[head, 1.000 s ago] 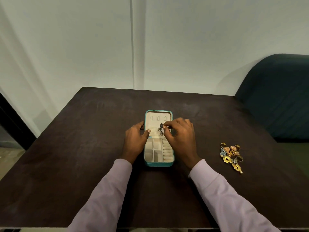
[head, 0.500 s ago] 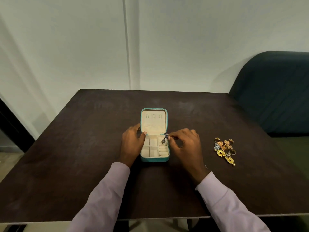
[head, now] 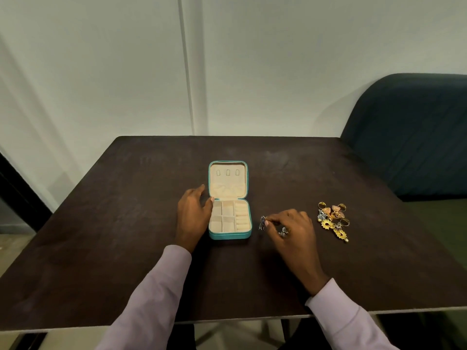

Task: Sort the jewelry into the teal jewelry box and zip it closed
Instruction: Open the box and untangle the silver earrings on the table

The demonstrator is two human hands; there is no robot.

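Two hands work: the left hand [head: 192, 215] rests relaxed against the open teal jewelry box [head: 229, 234], the right hand [head: 294, 229] pinches a silver earring [head: 262, 223] above the desk [head: 126, 223].

Your left hand [head: 193, 214] lay flat with fingers relaxed and thumb extended. Your right hand [head: 294, 229] was curled, thumb and forefinger pinched together. Both forearms reached forward in pale sleeves.

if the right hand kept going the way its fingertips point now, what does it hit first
The right hand, pinching a small dark earring, points left toward the teal jewelry box. Its right wall looks like the first thing met, with only bare table between. The hand's height above the table is unclear.
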